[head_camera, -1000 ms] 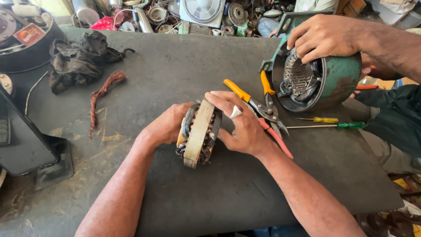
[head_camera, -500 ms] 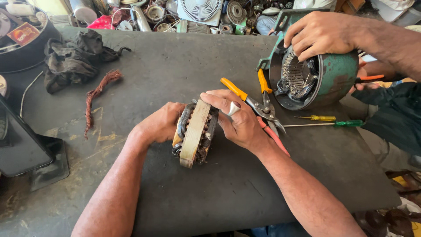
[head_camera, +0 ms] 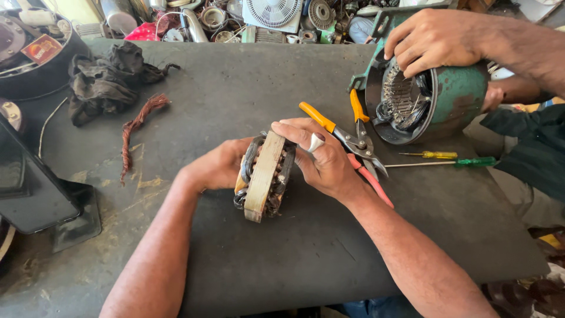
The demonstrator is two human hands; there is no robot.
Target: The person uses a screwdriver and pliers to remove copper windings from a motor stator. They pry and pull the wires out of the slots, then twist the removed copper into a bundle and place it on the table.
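Observation:
A small motor stator [head_camera: 263,174], a pale laminated ring with dark copper windings, stands on edge on the dark table [head_camera: 247,88]. My left hand [head_camera: 220,165] cups its left side. My right hand [head_camera: 322,158], with a ring on one finger, grips the right side with fingers laid over the top. Just right of my right hand lie yellow-handled pliers [head_camera: 341,126] and a red-handled tool [head_camera: 372,179].
Another person's hand [head_camera: 432,38] rests on a green motor housing [head_camera: 429,100] at the far right. A green-handled screwdriver [head_camera: 447,162] and a yellow one [head_camera: 432,155] lie near it. A black rag [head_camera: 109,79], a twisted copper wire bundle [head_camera: 138,126] and scrap parts sit at the back.
Both hands have kept hold of the stator and shifted it slightly toward me. The other person's hand stays on the green housing.

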